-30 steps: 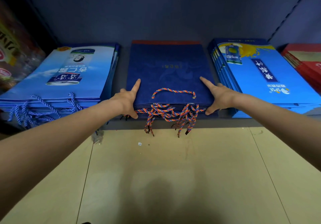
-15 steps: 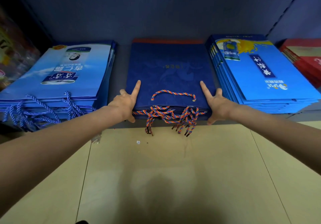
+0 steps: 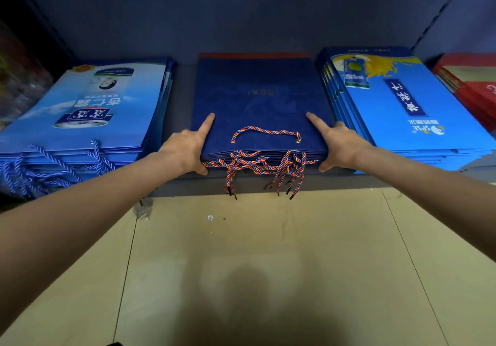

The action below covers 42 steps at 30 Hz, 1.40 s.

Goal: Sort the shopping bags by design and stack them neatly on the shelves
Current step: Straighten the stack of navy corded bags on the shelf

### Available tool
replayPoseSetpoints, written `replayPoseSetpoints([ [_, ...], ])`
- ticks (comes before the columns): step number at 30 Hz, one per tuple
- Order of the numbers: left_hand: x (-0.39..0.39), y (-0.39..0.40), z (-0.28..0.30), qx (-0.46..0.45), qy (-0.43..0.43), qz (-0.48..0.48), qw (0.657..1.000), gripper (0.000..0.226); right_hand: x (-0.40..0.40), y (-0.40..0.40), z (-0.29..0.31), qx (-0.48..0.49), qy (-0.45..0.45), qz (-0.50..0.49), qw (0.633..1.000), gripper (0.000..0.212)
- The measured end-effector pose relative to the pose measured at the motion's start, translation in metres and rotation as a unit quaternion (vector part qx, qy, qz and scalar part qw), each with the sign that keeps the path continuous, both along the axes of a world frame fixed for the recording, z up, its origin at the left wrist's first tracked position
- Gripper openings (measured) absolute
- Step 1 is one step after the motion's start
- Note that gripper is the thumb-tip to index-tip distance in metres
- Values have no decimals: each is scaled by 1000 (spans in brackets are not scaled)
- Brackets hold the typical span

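Navy bags (image 3: 257,104): stack sits mid-shelf between the light-blue stack (image 3: 80,109) on the left and the bright-blue stack (image 3: 402,104) on the right. Left hand (image 3: 185,149) and right hand (image 3: 339,147) still clasp its near corners, index fingers extended, thumbs at the front edge; position barely changed over the last second. Squaring looks finished.

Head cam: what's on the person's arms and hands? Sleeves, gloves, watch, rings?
Nothing worn is visible. Both forearms are bare up to the frame edges, with no sleeve in view. The left hand and right hand are ungloved, with no visible watch, wristband or rings.
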<state>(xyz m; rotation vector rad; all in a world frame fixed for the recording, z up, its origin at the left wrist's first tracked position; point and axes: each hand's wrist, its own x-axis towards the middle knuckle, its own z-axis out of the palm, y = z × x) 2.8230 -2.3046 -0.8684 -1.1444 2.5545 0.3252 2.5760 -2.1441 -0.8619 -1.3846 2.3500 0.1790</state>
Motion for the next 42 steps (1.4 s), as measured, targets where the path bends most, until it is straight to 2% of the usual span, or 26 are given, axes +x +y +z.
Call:
replayPoseSetpoints([
  [10,-12,-2,4,-1,-69,-19,997,129,0,-6,5,39,12,1,999,132],
  [16,-14,1,2,-25,-97,-11,995,132,4,-8,2,75,94,29,992,134],
  [20,-20,2,28,-44,-178,-10,983,134,10,-2,14,111,164,42,979,129],
  [21,-20,0,35,-39,-167,-24,985,130,12,-1,20,124,173,49,976,127],
  [23,-21,-7,43,3,-55,-74,996,112,17,-3,36,128,158,63,977,117],
  [25,-20,-6,41,30,65,-136,988,86,22,-9,47,69,80,83,991,99],
  [26,-20,-3,38,28,91,-157,983,74,26,-13,49,22,15,86,996,90],
  [28,-23,3,32,5,94,-177,980,64,36,-19,45,-64,-67,87,992,70],
  [32,-30,3,34,-25,54,-202,978,60,48,-26,30,-134,-50,103,984,42],
  [38,-29,-7,45,-1,56,-201,978,46,36,-26,36,-101,-81,151,980,49],
  [42,-27,-14,57,29,95,-184,978,32,26,-26,46,-144,-66,152,976,40],
])
